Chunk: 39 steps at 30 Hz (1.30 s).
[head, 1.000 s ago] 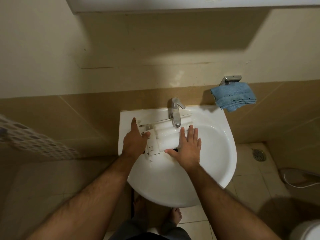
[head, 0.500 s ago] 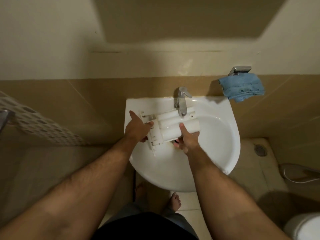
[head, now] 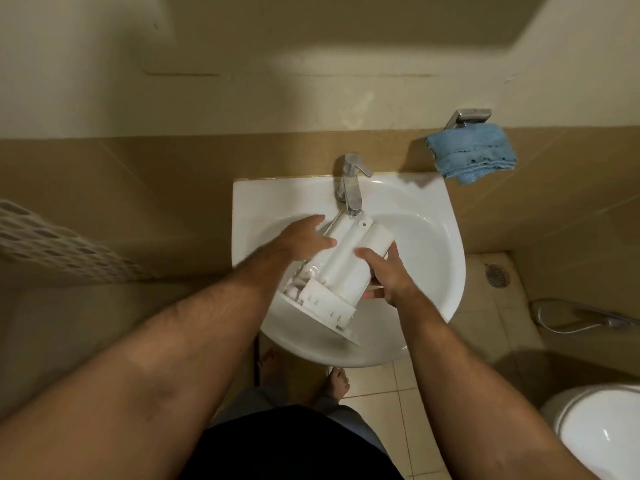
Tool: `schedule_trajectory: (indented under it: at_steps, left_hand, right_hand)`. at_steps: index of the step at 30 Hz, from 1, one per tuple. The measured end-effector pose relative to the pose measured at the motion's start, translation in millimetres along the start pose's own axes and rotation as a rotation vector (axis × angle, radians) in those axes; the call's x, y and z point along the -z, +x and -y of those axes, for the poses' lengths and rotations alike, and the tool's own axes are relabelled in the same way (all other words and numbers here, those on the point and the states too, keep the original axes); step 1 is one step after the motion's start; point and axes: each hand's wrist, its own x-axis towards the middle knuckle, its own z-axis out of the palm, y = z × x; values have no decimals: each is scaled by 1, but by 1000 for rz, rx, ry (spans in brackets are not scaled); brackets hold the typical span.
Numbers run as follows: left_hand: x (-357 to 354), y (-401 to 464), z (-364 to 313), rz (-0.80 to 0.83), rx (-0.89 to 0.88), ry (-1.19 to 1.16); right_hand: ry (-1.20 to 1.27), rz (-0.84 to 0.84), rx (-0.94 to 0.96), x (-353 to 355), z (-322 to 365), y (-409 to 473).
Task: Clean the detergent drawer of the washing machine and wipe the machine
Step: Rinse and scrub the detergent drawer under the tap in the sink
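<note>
The white plastic detergent drawer [head: 341, 265] lies tilted in the white sink [head: 426, 282], underside up. Its far end sits under the chrome tap [head: 350, 185] and its front panel faces me. My left hand [head: 301, 239] lies on the drawer's left side with the fingers straight. My right hand [head: 386, 275] holds the drawer's right side, thumb on top and fingers curled underneath. A folded blue cloth [head: 471, 152] hangs on a metal wall holder to the right of the sink.
A toilet [head: 602, 434] stands at the lower right. A floor drain [head: 497, 274] and a spray hose [head: 588, 318] lie on the tiled floor to the right. A perforated white basket [head: 52, 242] sits at the left. My bare feet show beneath the sink.
The drawer has turned from lying crosswise to pointing lengthwise toward the tap. My left hand moved from its left end onto its side, and my right hand shifted to its right side.
</note>
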Motion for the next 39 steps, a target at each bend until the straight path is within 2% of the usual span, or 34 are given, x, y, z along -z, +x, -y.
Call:
schedule_trajectory:
  at_steps: [4,10,17,25,30,36,39]
  left_hand:
    - [-15,7,1,7,20,-177]
    - [-16,13,8,-64,112,-228]
    - [-22,22,4,-145,52,-221]
    - [-18,22,6,-38,43,-201]
    - [-24,23,4,-6,29,-247]
    - [-33,22,-7,137,84,-432]
    - [-36,21,-13,113,79,-453]
  right_hand:
    - [-220,63,38,7,16,2]
    - [-283,80,35,8,33,20]
    - [-332,80,86,-1,45,27]
    - [-372,4,131,0,25,22]
    - [-352,-110,156,3,20,16]
    - [-402,-156,153,22,27,8]
    - [-433,-178,172,25,28,7]
